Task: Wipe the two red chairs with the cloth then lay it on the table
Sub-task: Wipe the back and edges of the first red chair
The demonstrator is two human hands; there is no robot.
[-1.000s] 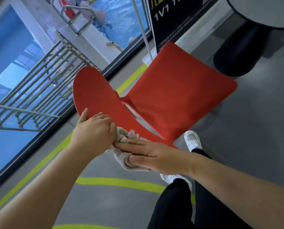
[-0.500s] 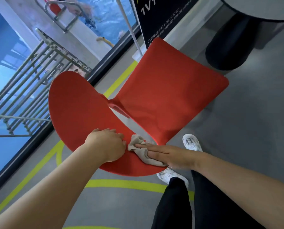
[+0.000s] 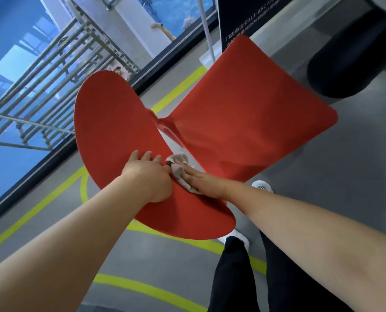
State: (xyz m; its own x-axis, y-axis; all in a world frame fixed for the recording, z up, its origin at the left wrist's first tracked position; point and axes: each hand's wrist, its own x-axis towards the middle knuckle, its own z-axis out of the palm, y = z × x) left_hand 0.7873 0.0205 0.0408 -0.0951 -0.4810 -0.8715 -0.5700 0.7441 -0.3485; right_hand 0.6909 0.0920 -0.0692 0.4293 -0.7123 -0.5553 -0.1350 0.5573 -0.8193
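Observation:
One red chair is in view, its rounded backrest nearest me and its seat beyond. My left hand rests on the backrest with its fingers stretched forward over the red surface. Right beside it, my right hand presses a crumpled beige cloth flat against the backrest, fingers straight. The cloth lies close to where backrest and seat join. The second chair and the table top are out of view.
A black rounded table base stands past the seat at the top right. A dark sign and a glass wall with a metal railing run along the left. Yellow lines cross the grey floor. My black-trousered legs are below.
Both hands have slid forward over the backrest toward the seat joint, carrying the cloth along. My left hand's curled fingers have straightened out.

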